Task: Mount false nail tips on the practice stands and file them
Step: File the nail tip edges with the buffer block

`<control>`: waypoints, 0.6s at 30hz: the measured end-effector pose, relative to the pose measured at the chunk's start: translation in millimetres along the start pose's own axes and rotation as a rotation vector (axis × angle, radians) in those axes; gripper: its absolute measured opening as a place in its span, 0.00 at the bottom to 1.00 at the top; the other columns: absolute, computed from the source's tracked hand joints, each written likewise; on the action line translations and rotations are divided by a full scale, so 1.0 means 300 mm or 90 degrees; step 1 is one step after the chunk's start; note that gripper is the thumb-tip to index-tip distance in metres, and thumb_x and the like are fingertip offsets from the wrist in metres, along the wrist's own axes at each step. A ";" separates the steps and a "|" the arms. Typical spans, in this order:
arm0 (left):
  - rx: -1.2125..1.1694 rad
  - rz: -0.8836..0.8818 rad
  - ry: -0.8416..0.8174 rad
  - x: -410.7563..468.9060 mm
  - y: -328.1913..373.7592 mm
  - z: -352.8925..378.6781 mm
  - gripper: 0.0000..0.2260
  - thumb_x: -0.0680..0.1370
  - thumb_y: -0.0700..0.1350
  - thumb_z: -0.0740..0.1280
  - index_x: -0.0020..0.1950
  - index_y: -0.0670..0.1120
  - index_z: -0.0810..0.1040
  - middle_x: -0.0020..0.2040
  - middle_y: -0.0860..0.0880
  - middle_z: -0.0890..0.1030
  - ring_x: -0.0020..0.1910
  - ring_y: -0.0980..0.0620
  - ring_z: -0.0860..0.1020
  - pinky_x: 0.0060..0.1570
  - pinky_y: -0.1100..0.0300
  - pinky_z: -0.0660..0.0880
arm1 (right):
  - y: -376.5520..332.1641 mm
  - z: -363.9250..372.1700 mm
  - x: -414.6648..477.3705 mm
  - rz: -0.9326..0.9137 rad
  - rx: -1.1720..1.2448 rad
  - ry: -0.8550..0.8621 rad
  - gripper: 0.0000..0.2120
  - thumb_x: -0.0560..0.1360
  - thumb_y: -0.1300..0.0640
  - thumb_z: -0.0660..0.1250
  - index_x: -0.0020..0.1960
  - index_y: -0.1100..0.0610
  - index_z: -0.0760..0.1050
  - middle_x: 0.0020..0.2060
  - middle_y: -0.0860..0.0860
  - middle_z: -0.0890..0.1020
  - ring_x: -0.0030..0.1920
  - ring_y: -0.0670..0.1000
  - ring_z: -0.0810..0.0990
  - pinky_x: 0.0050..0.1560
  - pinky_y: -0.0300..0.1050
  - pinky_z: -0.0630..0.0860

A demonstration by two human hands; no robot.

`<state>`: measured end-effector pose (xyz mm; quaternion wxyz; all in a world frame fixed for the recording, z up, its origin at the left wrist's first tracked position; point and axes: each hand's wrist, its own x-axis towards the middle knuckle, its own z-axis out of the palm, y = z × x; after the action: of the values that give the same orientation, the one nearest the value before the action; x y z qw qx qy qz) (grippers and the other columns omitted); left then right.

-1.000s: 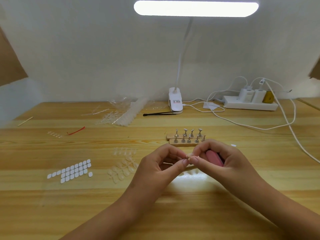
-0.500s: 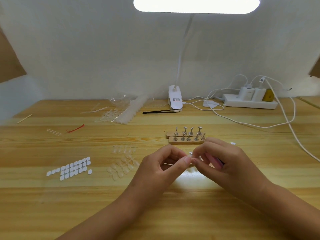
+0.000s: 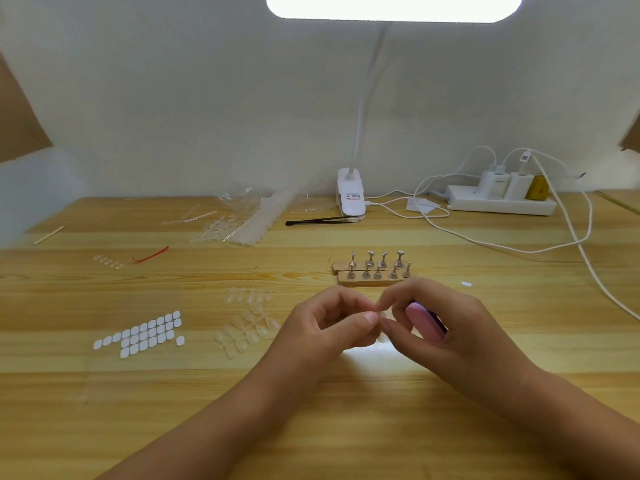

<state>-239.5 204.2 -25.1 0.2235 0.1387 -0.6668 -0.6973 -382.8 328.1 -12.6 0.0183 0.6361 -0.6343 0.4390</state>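
Between the two hands, fingertips stay pinched together over a small clear nail tip too blurred to make out well. Since a second ago the left hand and right hand have drifted slightly away from the body, closer to the practice stands just beyond the right knuckles; the right hand has rolled, so the pink nail file tucked in its palm shows more. I judge the tip is being readied for mounting, as the visible stand heads look bare. Left of the left hand lie loose clear tips, further left the white adhesive tabs. Far beyond the hands, the lamp clamp carries a label with red print, unreadable; a cable tag shows a QR code.
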 end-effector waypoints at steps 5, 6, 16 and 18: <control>-0.088 -0.017 -0.001 0.005 0.009 0.004 0.06 0.68 0.48 0.73 0.44 0.54 0.82 0.42 0.48 0.84 0.44 0.53 0.83 0.48 0.63 0.78 | -0.010 0.003 -0.001 0.050 0.088 -0.012 0.07 0.74 0.52 0.71 0.49 0.45 0.74 0.33 0.47 0.76 0.32 0.48 0.74 0.34 0.39 0.72; -0.106 -0.020 0.002 0.006 0.010 0.001 0.07 0.67 0.50 0.73 0.43 0.54 0.82 0.42 0.49 0.84 0.43 0.53 0.83 0.47 0.63 0.78 | -0.015 -0.001 0.002 0.080 0.130 -0.006 0.08 0.73 0.51 0.72 0.47 0.45 0.72 0.34 0.49 0.77 0.31 0.47 0.75 0.33 0.38 0.73; -0.126 -0.026 0.012 0.009 0.012 -0.004 0.06 0.66 0.51 0.75 0.41 0.55 0.82 0.48 0.45 0.85 0.48 0.52 0.83 0.48 0.65 0.78 | -0.032 -0.037 0.046 0.368 0.449 -0.008 0.09 0.78 0.66 0.50 0.46 0.59 0.67 0.31 0.52 0.72 0.27 0.45 0.65 0.28 0.38 0.63; -0.128 -0.026 0.015 0.009 0.012 -0.003 0.06 0.65 0.50 0.75 0.41 0.55 0.83 0.47 0.45 0.85 0.47 0.52 0.83 0.48 0.64 0.78 | -0.031 -0.038 0.047 0.403 0.492 -0.013 0.11 0.77 0.70 0.49 0.46 0.59 0.67 0.30 0.54 0.73 0.28 0.47 0.66 0.29 0.40 0.63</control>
<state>-240.9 202.1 -21.5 0.2298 0.1373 -0.5878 -0.7635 -383.9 325.4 7.6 -0.3592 0.3767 -0.5872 0.6198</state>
